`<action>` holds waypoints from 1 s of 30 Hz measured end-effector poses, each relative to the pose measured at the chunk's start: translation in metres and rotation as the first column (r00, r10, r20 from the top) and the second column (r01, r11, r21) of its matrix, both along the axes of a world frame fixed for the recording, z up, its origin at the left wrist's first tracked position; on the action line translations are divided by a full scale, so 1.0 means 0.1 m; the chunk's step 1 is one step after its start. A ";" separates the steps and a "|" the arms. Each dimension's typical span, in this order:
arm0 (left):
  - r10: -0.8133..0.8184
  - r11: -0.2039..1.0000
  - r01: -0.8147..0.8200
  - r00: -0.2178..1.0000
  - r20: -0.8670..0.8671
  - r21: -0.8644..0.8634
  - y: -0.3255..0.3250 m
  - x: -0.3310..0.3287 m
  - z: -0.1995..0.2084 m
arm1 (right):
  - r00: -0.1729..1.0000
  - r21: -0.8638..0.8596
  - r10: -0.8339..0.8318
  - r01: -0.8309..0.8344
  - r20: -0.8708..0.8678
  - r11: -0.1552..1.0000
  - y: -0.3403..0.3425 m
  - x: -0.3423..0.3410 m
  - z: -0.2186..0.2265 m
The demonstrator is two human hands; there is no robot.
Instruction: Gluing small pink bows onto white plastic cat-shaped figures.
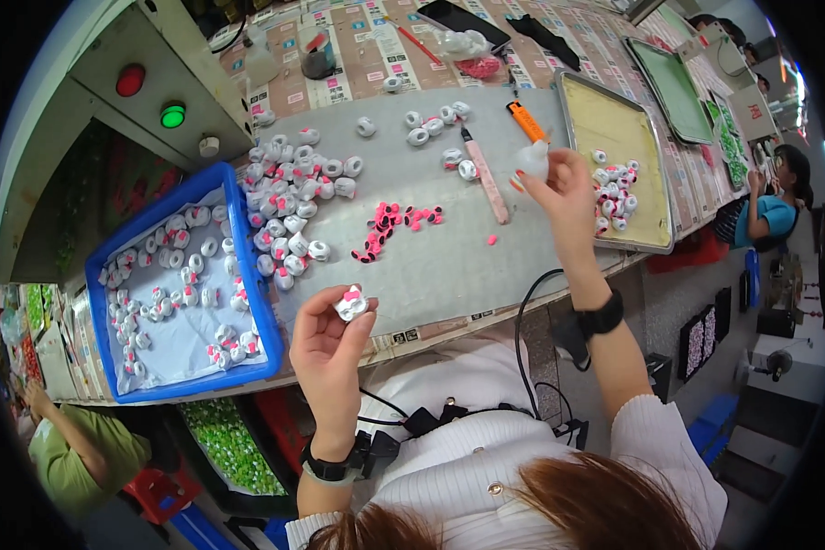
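Observation:
My left hand (328, 341) holds a small white toy head with a pink bow (350, 303) between its fingertips, just above the near edge of the grey worktable (449, 266). My right hand (559, 188) is raised over the table's right side and grips a small translucent bottle (532, 161). Small pink bows (394, 225) lie scattered in the middle of the table between my hands. A heap of white toy heads (291, 197) lies at the left of the table.
A blue tray (147, 371) lined with white cloth holds several finished heads at the left. A metal tray (655, 240) with more heads sits at the right. An orange cutter (526, 120) and a pink stick (486, 176) lie ahead. Other people work at the far right and lower left.

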State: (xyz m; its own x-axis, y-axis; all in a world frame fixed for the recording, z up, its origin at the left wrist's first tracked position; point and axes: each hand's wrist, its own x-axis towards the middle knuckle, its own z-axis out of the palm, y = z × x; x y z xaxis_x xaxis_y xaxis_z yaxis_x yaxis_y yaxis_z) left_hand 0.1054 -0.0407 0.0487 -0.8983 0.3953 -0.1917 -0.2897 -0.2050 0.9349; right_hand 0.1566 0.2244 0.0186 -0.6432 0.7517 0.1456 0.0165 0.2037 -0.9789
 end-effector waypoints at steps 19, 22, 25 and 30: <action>-0.131 0.991 0.121 0.969 0.211 0.061 0.10 0.01 -0.05 | 0.850 0.611 0.294 -0.520 0.437 0.596 -0.50 -0.28 -0.22; -0.158 0.987 0.153 0.967 0.198 0.040 0.11 0.00 -0.10 | 0.899 0.479 0.304 -0.426 0.314 0.767 -0.61 -0.19 -0.04; -0.202 0.979 0.200 0.967 0.154 0.030 0.16 0.00 -0.14 | 0.871 0.427 0.448 -0.489 0.200 0.761 -0.80 -0.09 0.25; -0.210 0.976 0.213 0.975 0.073 -0.042 0.20 0.04 -0.13 | 0.786 0.592 0.595 -0.562 0.167 0.577 -0.98 -0.01 0.35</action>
State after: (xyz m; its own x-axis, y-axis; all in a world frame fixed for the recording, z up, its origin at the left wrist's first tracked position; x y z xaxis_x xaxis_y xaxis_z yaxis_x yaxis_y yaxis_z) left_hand 0.1098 -0.0204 0.0360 -0.7794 0.5637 -0.2735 -0.3850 -0.0865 0.9189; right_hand 0.1554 0.1266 0.0541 -0.8912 -0.0303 0.4526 -0.3522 0.6750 -0.6483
